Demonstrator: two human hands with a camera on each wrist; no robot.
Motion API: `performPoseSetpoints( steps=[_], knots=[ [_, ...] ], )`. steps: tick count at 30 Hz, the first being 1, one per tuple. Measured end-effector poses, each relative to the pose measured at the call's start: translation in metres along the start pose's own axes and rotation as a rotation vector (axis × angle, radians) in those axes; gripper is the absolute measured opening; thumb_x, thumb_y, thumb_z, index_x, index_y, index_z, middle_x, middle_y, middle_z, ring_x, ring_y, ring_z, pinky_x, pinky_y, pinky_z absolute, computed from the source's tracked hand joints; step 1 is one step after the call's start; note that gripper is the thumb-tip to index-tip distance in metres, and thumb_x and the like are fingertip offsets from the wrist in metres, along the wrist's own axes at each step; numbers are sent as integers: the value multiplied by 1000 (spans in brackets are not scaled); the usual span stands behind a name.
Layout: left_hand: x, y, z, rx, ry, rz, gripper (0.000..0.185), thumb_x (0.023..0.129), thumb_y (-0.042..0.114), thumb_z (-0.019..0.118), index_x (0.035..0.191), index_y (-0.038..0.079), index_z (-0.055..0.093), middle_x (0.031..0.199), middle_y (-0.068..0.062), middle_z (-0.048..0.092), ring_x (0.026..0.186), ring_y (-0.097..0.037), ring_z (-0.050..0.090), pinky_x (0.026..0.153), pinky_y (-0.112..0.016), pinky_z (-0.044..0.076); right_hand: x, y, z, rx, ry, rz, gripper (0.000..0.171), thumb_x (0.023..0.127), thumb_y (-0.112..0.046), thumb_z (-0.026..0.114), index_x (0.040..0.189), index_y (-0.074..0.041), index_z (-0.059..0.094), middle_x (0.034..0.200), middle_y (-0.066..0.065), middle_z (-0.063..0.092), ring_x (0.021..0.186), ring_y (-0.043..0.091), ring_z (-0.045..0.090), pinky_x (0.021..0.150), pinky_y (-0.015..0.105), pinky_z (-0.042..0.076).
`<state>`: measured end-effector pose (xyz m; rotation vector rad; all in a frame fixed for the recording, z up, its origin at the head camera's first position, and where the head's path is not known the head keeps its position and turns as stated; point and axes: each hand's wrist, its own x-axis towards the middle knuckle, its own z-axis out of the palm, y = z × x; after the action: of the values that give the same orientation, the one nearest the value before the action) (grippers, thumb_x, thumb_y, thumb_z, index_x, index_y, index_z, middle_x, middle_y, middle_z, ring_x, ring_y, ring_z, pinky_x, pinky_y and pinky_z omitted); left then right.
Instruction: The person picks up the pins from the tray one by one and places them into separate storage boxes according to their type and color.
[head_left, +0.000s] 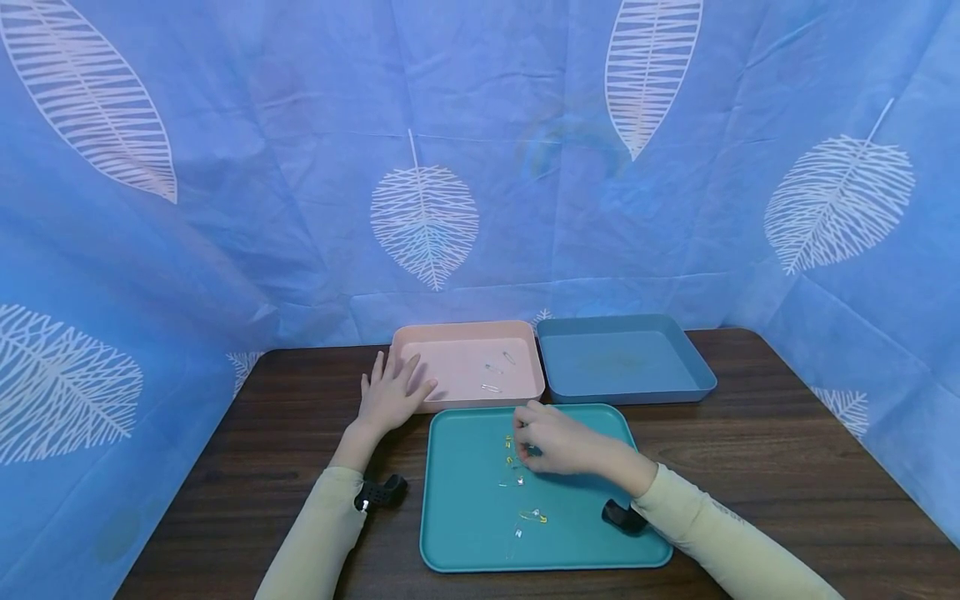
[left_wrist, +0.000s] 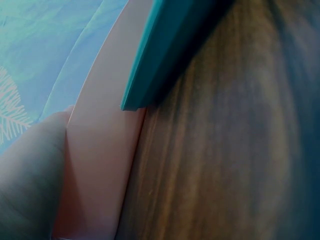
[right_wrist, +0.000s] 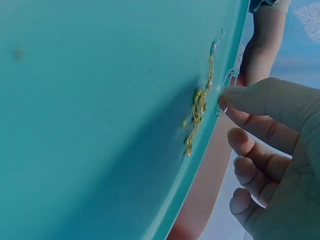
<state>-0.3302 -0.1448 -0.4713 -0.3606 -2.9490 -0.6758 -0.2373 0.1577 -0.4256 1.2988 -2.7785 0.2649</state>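
My right hand (head_left: 558, 442) is over the far part of the teal tray (head_left: 465, 517). In the right wrist view, its thumb and index finger pinch a silver safety pin (right_wrist: 219, 111), while the other fingers curl loosely. Beyond the pin, a cluster of gold safety pins (right_wrist: 199, 104) lies on the teal tray. More gold and silver pins, including a gold one (head_left: 533, 517), are scattered nearer the front. With fingers spread, my left hand (head_left: 388, 400) rests at the left side of the pink tray (head_left: 450, 358). Several silver safety pins (head_left: 491, 388) lie inside that tray.
A blue tray (head_left: 626, 357) stands to the right of the pink one, behind the teal tray. All three sit on a dark wooden table (head_left: 780, 450). A blue cloth with white leaf prints (head_left: 300, 167) hangs behind the table.
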Motion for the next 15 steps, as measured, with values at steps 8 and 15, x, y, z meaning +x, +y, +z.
performPoseSetpoints(
  steps=[8, 15],
  knots=[
    [0, -1, -1, -1, -14, -5, 75, 93, 66, 43, 154, 25, 29, 164, -18, 7, 151, -42, 1, 110, -75, 8, 6, 12, -7, -18, 68, -7, 15, 80, -16, 78, 72, -22, 67, 89, -5, 52, 80, 10, 40, 73, 28, 39],
    [0, 1, -1, -4, -13, -5, 75, 94, 66, 43, 154, 25, 29, 164, -18, 7, 151, -43, 2, 110, -75, 8, 12, 24, -16, 2, 98, 29, 13, 83, -16, 76, 75, -22, 67, 91, -4, 53, 82, 12, 42, 73, 30, 38]
  ],
)
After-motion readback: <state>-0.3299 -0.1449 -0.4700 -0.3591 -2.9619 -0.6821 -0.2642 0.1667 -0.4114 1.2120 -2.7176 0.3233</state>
